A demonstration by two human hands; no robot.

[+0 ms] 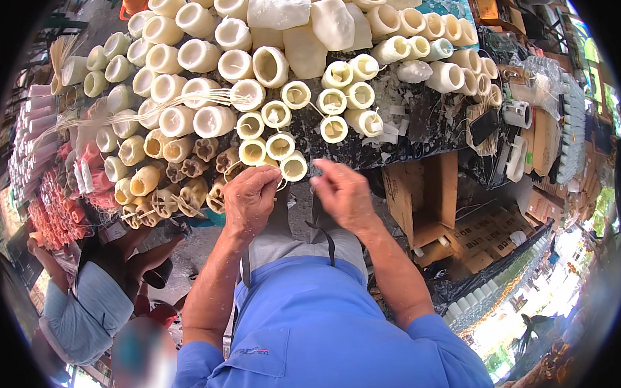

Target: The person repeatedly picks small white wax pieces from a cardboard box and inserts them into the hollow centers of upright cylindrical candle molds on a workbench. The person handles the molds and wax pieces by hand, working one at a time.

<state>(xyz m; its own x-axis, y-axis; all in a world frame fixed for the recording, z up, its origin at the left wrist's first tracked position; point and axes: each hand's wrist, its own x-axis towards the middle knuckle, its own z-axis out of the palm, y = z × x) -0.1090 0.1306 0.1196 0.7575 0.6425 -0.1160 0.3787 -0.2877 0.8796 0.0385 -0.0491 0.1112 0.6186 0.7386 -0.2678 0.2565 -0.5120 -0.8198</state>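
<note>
In front of me, at the table's near edge, my left hand (251, 201) is closed in a pinch beside a pale yellow hollow wax candle (294, 166). A short bit of wick shows by its fingertips, but what they grip is hidden. My right hand (346, 195) hovers just right of that candle with fingers curled in; anything between them is too small to make out. Behind the hands stand several more small yellow wax cups (280, 146), some with white pieces inside. Long white wicks (201, 97) lie across the bigger cream wax cups (214, 121) to the left.
Large pale wax chunks (279, 10) lie at the back. Brown flower-shaped wax cups (195, 193) line the left front edge. An open cardboard box (420, 197) is below the table's right side. A seated person (95, 297) is at lower left. More wax cups (446, 76) stand back right.
</note>
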